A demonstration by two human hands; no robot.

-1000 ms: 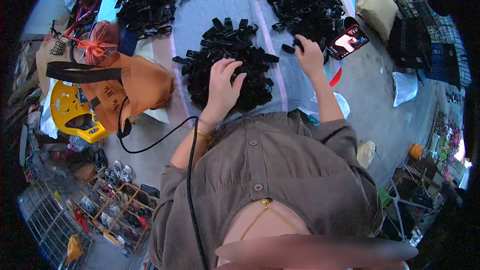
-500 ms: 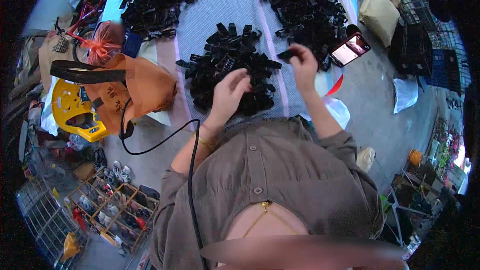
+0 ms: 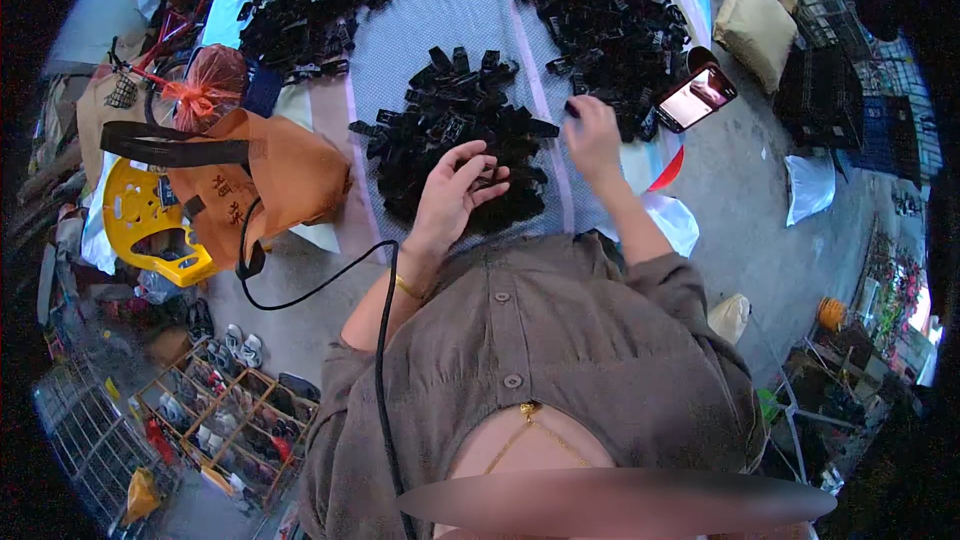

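A mound of small black plastic pieces point(image 3: 450, 120) lies on the cloth-covered table in front of me. My left hand point(image 3: 455, 195) is at the mound's near side, palm turned inward, its fingers bent and apart. I see nothing clearly held in it, though the dark pieces behind make this hard to judge. Right of the mound, my right hand point(image 3: 597, 140) has its fingers closed together. A small black piece point(image 3: 572, 109) shows at its fingertips, mostly covered by the fingers.
Larger heaps of black pieces point(image 3: 610, 20) spread over the table's far side. A phone point(image 3: 697, 100) leans at the right edge. To the left are an orange bag point(image 3: 300, 165), a yellow plastic stool point(image 3: 130, 215) and a red tied bag point(image 3: 208, 90). A black cable point(image 3: 382, 360) runs across my front.
My right hand has turned, so the black piece in it now shows only at the fingertips. My left hand has opened its fingers a little and turned inward.
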